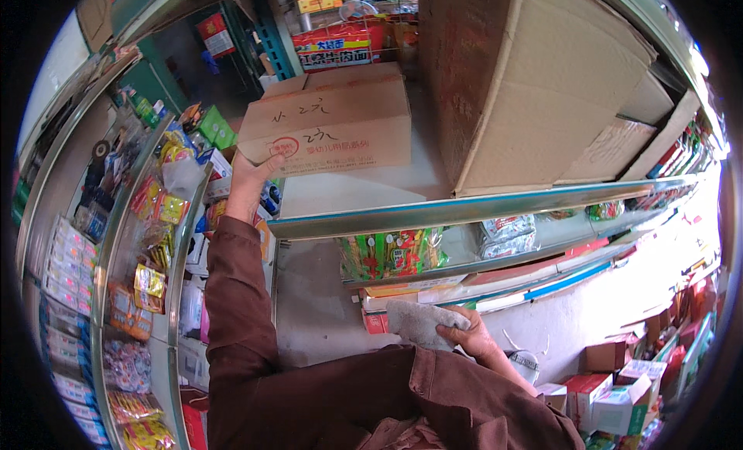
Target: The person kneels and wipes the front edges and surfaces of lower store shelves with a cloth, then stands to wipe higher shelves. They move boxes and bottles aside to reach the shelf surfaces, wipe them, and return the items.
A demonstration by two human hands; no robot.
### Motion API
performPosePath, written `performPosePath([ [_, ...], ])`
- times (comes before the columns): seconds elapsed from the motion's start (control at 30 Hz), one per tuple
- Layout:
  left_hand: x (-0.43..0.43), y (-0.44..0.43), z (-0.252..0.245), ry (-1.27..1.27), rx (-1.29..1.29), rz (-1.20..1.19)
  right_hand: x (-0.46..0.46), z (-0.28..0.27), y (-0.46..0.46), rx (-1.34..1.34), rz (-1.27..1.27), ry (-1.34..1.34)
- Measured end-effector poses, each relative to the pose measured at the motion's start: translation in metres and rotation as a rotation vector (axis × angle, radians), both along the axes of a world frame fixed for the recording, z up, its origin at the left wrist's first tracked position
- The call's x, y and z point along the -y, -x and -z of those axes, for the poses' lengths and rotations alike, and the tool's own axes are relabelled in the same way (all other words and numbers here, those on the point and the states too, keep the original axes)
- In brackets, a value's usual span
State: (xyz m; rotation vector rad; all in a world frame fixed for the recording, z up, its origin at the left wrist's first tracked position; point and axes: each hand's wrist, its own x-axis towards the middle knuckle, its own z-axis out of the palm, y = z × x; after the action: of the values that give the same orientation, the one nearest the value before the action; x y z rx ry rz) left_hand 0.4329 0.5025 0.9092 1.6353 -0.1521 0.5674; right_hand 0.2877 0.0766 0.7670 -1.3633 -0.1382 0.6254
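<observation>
My left hand [253, 174] grips the near left corner of a closed cardboard box [354, 122], thumb on its front face and the other fingers hidden behind the side. The box bears printing and handwriting. It rests on the white top shelf [348, 192], which has a metal and blue front edge. Low in front of my body, my right hand [473, 334] is closed around one end of a folded grey cloth [421, 323]. The cloth hangs clear of the top shelf, near the lower shelves.
A much larger cardboard box [557, 96] stands to the right on the top shelf. Below lie green packets [395, 254] and silvery packs [508, 235]. Shelves of bagged goods [154, 299] run close along my left. Several cartons [615, 392] are piled at the lower right.
</observation>
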Motion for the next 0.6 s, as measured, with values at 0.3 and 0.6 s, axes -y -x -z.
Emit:
performPosePath([
  [0.3, 0.025, -0.019, 0.005, -0.22, 0.071, -0.106, 0.004, -0.006, 0.007, 0.081, 0.061, 0.049],
  [0.6, 0.02, -0.027, 0.015, -0.241, 0.058, -0.07, 0.001, -0.028, -0.01, 0.259, 0.031, 0.006],
])
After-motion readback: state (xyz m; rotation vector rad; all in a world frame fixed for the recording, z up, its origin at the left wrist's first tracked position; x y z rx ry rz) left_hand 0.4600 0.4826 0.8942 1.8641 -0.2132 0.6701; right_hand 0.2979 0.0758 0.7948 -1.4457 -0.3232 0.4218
